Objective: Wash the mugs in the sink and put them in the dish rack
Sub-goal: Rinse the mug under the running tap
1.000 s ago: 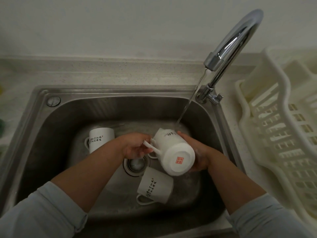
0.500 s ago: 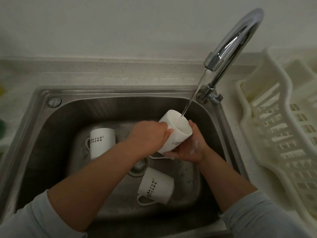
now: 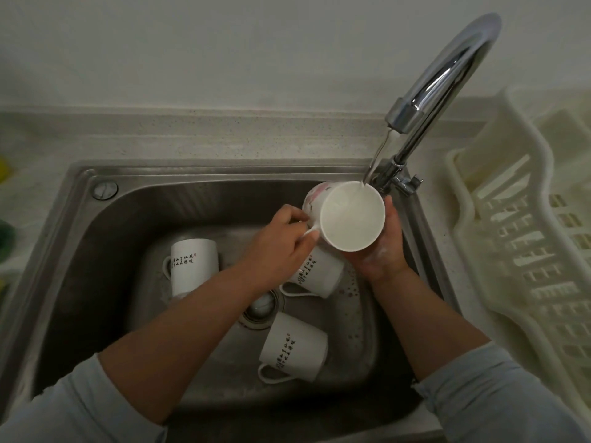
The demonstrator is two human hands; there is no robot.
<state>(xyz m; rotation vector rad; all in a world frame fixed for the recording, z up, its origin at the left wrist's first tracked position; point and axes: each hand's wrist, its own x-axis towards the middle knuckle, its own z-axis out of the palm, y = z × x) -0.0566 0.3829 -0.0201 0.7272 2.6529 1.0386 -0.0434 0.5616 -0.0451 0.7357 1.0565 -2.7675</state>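
I hold a white mug (image 3: 350,215) up under the tap's water stream, its mouth turned toward me. My left hand (image 3: 281,244) grips its handle on the left. My right hand (image 3: 382,251), soapy, cups its body from below and from the right. Three more white mugs with black writing lie in the steel sink (image 3: 80,251): one (image 3: 193,266) at the left, one (image 3: 315,276) under the held mug, one (image 3: 292,346) near the front. The cream dish rack (image 3: 511,251) stands on the counter at the right.
The chrome faucet (image 3: 447,78) arches over the sink's back right corner and water runs from its spout. The drain (image 3: 260,310) is in the middle of the basin, partly hidden by my left forearm. Yellow and green objects show at the far left edge.
The held mug has turned from bottom-facing-me to mouth-facing-me and risen toward the spout. My left hand shifted from the mug's side to its handle. A third mug in the sink is now visible.
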